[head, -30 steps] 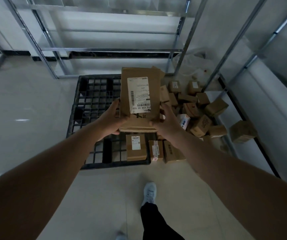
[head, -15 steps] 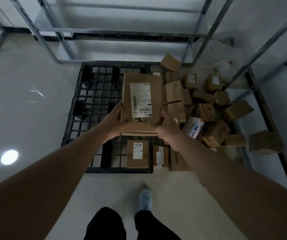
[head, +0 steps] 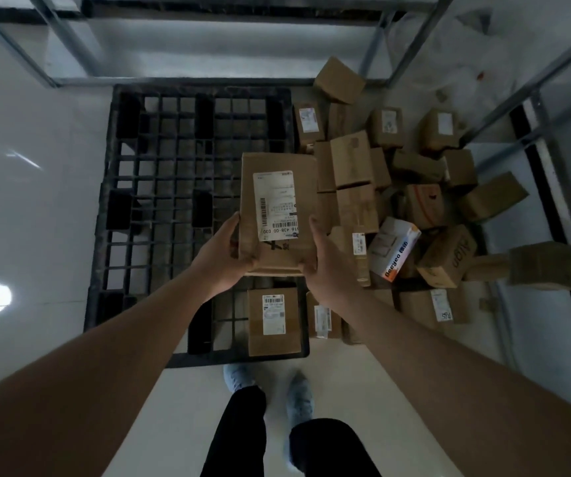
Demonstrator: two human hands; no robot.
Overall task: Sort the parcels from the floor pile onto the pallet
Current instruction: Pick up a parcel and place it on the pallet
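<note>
both hands' fingers (head: 312,224) clasp a parcel (head: 277,215) above the pallet (head: 180,187) bearing one box (head: 273,321).

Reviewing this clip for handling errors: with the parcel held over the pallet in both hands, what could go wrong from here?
1. The left hand and right hand grip only the near end of the held parcel, so its far end might tip down.
2. The pallet is an open grid; a parcel set carelessly may catch an edge and sit tilted.
3. The labelled box already sits at the near edge; setting down blindly could knock it.
</note>
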